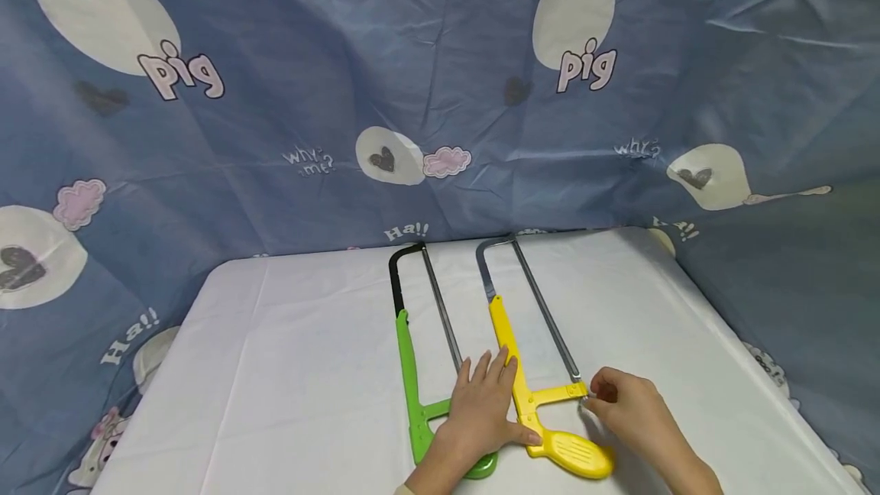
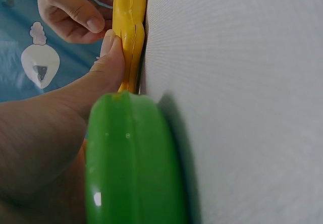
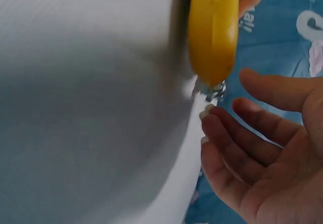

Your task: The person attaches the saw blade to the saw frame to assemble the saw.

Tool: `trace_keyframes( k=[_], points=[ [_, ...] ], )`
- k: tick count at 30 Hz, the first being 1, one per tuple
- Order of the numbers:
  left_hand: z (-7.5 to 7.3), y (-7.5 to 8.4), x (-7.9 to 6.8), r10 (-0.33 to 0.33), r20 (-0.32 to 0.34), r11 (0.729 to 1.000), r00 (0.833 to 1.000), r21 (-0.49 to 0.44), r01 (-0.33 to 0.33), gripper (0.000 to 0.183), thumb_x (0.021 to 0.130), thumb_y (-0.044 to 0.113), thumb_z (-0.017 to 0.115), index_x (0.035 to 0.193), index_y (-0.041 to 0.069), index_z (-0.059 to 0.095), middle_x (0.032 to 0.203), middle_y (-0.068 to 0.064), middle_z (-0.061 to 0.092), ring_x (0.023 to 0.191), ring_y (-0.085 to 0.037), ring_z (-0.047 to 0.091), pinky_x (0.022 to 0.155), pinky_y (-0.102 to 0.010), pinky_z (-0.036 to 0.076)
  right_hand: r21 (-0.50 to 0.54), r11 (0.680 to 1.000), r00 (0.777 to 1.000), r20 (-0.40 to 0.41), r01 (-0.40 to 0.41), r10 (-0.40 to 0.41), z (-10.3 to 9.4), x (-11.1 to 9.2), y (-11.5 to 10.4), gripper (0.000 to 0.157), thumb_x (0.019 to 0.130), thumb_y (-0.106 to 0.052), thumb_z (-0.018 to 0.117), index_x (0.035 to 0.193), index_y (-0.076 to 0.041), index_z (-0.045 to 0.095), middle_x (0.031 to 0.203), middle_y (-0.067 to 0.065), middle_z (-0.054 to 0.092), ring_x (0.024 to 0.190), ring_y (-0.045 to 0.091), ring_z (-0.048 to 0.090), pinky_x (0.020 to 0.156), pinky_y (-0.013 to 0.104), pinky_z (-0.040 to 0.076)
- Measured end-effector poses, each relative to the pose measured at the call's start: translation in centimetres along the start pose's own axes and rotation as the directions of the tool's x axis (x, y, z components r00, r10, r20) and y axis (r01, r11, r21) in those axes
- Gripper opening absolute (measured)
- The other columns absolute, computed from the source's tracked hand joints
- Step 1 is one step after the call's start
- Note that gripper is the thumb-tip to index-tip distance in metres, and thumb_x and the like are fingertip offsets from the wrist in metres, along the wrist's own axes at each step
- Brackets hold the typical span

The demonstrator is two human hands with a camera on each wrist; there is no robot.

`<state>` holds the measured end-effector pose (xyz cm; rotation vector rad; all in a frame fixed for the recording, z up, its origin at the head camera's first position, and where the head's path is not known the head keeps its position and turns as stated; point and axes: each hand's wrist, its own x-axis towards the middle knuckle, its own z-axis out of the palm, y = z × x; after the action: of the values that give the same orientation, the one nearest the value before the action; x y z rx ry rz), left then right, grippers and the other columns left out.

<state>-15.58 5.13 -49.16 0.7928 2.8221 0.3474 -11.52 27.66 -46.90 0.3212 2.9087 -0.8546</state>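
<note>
A yellow-handled hacksaw (image 1: 504, 327) lies on the white table, its blade (image 1: 546, 310) towards the right. My left hand (image 1: 481, 411) rests across its frame with extended fingers, and the thumb presses the yellow part near the handle (image 1: 580, 455). Close to the lower blade end is my right hand (image 1: 635, 407), its fingers bent. The right wrist view shows a small metal wing nut (image 3: 217, 92) behind the yellow handle, with thumb and fingers spread apart around it and a gap between them. Left of it lies a green-handled hacksaw (image 1: 409, 365), partly covered by my left hand and wrist.
The white-covered table (image 1: 309, 357) extends to both sides of the saws. A blue patterned cloth (image 1: 440, 98) hangs behind the table and along its sides. The tips of both saws lie near the back edge.
</note>
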Motion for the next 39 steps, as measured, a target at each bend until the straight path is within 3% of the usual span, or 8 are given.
trace_keyframes(
  k=[9,14,20,23,28,34,39],
  points=[
    [0.0,-0.1,0.0,-0.004,0.009,1.000,1.000,0.007,0.004,0.115,0.066,0.079,0.069,0.157,0.018,0.032,0.167,-0.005,0.022,0.152,-0.029,0.027,0.123,-0.056,0.022,-0.010,0.998,0.998,0.004,0.066,-0.066,1.0,0.2,-0.6,0.016,0.080,-0.008,0.079,0.077,-0.013,0.064,0.071,-0.004,0.062,0.065,0.013,0.051,0.055,0.024,0.042],
    [-0.2,-0.1,0.0,-0.009,0.005,1.000,1.000,0.016,0.009,0.116,0.066,0.080,0.069,0.157,0.018,0.032,0.167,-0.004,0.022,0.152,-0.029,0.027,0.123,-0.055,0.022,0.045,0.998,0.999,0.002,0.047,-0.047,0.8,0.4,-0.1,0.016,0.080,-0.009,0.080,0.078,-0.013,0.064,0.073,-0.003,0.063,0.067,0.013,0.052,0.056,0.023,0.043],
    [-0.3,-0.1,-0.1,0.000,0.001,1.000,1.000,0.001,0.000,0.116,0.065,0.078,0.071,0.156,0.017,0.032,0.166,-0.005,0.024,0.152,-0.030,0.028,0.122,-0.055,0.023,0.137,0.990,0.999,0.045,-0.035,0.030,0.6,0.6,0.7,0.014,0.081,-0.014,0.079,0.083,-0.012,0.065,0.077,-0.002,0.066,0.071,0.014,0.055,0.058,0.027,0.044],
    [-0.2,-0.1,-0.1,0.003,-0.002,1.000,1.000,0.001,-0.003,0.116,0.066,0.078,0.071,0.156,0.017,0.033,0.166,-0.005,0.024,0.152,-0.030,0.028,0.122,-0.056,0.023,0.214,0.974,0.995,0.075,-0.079,0.064,0.6,0.6,1.1,0.013,0.083,-0.014,0.078,0.085,-0.010,0.065,0.077,-0.001,0.068,0.071,0.015,0.058,0.058,0.027,0.046],
    [0.0,-0.2,-0.1,0.003,-0.001,1.000,1.000,0.005,-0.003,0.116,0.066,0.078,0.071,0.156,0.017,0.033,0.166,-0.005,0.023,0.152,-0.030,0.028,0.122,-0.056,0.022,0.382,0.914,0.986,0.141,-0.136,0.088,0.5,0.7,1.7,0.010,0.085,-0.007,0.073,0.089,-0.003,0.066,0.078,0.005,0.070,0.072,0.017,0.064,0.060,0.028,0.054],
    [0.1,-0.2,-0.1,0.002,-0.007,1.000,1.000,0.002,-0.002,0.115,0.066,0.078,0.071,0.156,0.018,0.033,0.166,-0.005,0.024,0.152,-0.030,0.028,0.122,-0.056,0.022,0.504,0.855,0.975,0.223,-0.125,0.012,0.2,1.2,2.6,0.014,0.090,-0.004,0.067,0.098,0.006,0.063,0.083,0.009,0.072,0.077,0.019,0.069,0.066,0.030,0.059],
    [0.1,-0.2,0.0,0.001,-0.005,1.000,1.000,0.001,-0.001,0.115,0.066,0.078,0.070,0.156,0.018,0.032,0.166,-0.005,0.023,0.152,-0.030,0.027,0.123,-0.055,0.021,0.529,0.840,0.971,0.237,-0.122,-0.008,0.4,1.3,2.8,0.013,0.090,-0.002,0.065,0.099,0.007,0.062,0.083,0.009,0.072,0.076,0.019,0.069,0.067,0.029,0.060]
  ],
)
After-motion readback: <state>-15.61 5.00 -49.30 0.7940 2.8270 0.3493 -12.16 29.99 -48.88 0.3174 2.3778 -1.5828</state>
